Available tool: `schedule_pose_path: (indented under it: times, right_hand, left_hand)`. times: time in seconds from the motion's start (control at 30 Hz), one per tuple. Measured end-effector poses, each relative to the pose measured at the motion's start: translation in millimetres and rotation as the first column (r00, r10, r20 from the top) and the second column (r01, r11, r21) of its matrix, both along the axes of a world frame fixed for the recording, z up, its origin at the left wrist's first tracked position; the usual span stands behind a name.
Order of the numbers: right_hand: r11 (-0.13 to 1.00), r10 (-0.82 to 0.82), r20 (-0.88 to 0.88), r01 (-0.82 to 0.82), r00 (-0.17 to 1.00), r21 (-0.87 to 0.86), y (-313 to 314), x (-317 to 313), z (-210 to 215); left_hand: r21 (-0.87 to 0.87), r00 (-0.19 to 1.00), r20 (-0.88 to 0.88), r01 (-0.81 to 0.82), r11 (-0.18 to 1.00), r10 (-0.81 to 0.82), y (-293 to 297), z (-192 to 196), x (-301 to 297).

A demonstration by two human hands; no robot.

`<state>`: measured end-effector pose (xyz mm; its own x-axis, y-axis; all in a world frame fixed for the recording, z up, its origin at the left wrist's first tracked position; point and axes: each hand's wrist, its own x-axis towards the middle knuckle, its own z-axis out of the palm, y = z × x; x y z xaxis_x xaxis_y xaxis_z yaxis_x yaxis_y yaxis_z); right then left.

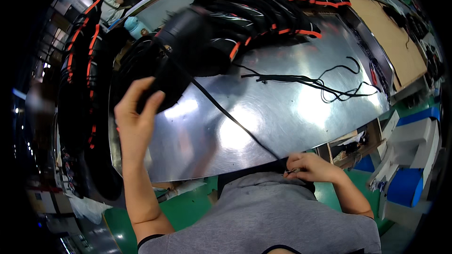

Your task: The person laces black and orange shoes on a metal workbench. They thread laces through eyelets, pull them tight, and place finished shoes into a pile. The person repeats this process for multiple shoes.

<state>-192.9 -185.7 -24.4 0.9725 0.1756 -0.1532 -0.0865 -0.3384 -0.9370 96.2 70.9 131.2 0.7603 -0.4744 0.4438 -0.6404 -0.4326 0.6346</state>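
Note:
At the left of the metal tabletop, my left hand (136,113) has its thumb and fingers closed on the edge of a black fabric piece (172,77). Motion blurs the upper part of that piece. A flat black cord (226,113) stretches from it diagonally across the table to the near edge. There my right hand (308,167) pinches the cord's end, close to my waist. Something small and shiny shows at the right fingertips, too small to name. Several loose black cords (306,82) lie bundled on the table's right half.
Black pieces with orange strips (245,14) are piled along the back of the metal table (278,117). More such pieces (89,66) hang at the left. A light blue bottle (135,27) and a person (112,7) are farther back. Brown board (386,37) covers the right side.

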Motion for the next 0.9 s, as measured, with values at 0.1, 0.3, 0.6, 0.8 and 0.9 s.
schedule_pose_path:
  times: [0.1,0.3,0.6,0.8,0.9]
  right_hand:
    - [0.963,-0.216,0.085,0.198,0.973,0.186,-1.2,29.0,25.1]
    - [0.812,-0.563,0.249,0.471,0.788,0.345,17.4,99.9,15.3]
    - [0.855,-0.512,0.429,0.493,0.744,0.164,10.0,150.6,0.4]
    - [0.830,-0.557,0.380,0.510,0.739,0.225,3.7,153.8,-8.8]
    - [0.785,-0.618,0.368,0.571,0.695,0.241,4.2,143.7,-19.5]
  left_hand:
    - [0.238,0.974,-0.092,0.221,0.946,-0.205,-8.2,-52.3,-20.4]
    - [0.521,0.911,-0.355,0.378,0.765,-0.209,-25.8,-99.6,-56.6]
    - [0.543,0.916,-0.309,0.391,0.743,-0.257,-76.9,-84.2,-55.8]
    - [0.676,0.957,-0.190,0.290,0.678,-0.220,-100.7,-112.5,-51.0]
    - [0.640,0.964,-0.158,0.266,0.721,-0.215,-103.8,-115.1,-50.8]
